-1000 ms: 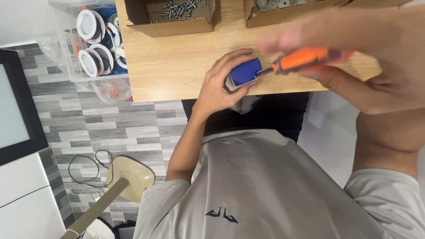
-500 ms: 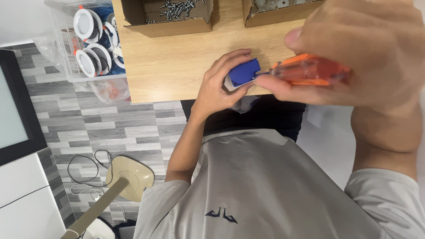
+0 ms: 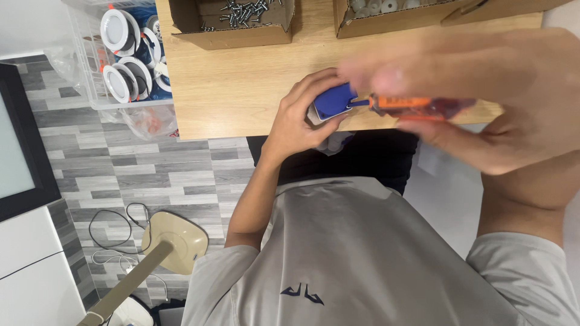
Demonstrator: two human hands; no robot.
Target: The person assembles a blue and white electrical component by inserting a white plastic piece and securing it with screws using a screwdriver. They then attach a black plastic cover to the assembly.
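Observation:
My left hand (image 3: 299, 115) grips a small blue and white part (image 3: 331, 102) just above the near edge of the wooden table (image 3: 241, 78). My right hand (image 3: 483, 90), blurred and close to the camera, is wrapped around an orange-handled screwdriver (image 3: 417, 106). The screwdriver's thin shaft points left and its tip meets the blue part. Both hands hover in front of my grey shirt.
A cardboard box of screws (image 3: 235, 21) and a second box of white parts (image 3: 386, 12) stand at the table's far side. A clear bin of round white fixtures (image 3: 124, 54) sits left of the table. A lamp base with cable (image 3: 175, 241) lies on the tiled floor.
My right hand has turned around the screwdriver handle and now covers more of it. The left hand has kept the blue part in place.

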